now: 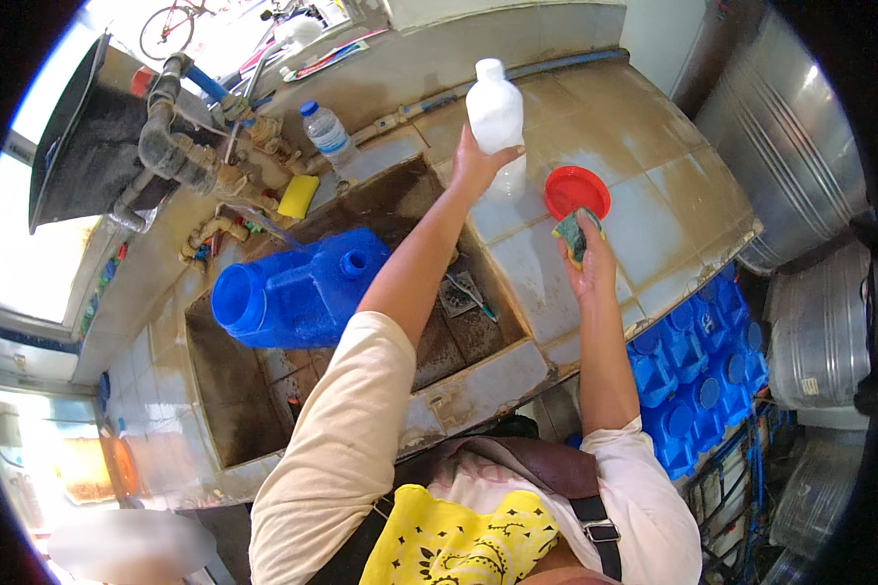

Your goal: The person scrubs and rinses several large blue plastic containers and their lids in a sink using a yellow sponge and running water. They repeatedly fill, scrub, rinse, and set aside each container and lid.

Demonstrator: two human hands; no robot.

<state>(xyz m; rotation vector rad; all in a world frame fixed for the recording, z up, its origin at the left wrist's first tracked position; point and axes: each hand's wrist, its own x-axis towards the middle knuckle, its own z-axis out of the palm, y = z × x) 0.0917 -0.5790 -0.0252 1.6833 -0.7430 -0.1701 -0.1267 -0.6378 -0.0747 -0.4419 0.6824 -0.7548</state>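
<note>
White bottle [495, 107], far counter: gripped in left hand [480, 168]; contents cannot be determined. Red dish [576, 185], right of it: shallow, round, right hand [593, 268] gripping a green-and-yellow sponge [577, 237] at its near rim. Blue jug [307, 288] lies in the sink [226, 405], left; interior not visible. Left forearm [421, 261] crosses the sink. Clear bottle [329, 135], blue-capped, stands on its far side.

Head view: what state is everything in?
White bottle: capped, held in left hand
Green sponge: held in right hand
Yellow sponge: unheld
Red dish: open side up
Blue jug: in sink, spout open
Water bottle: capped, upright
Blue containers: capped
Tap: seemingly running
</note>
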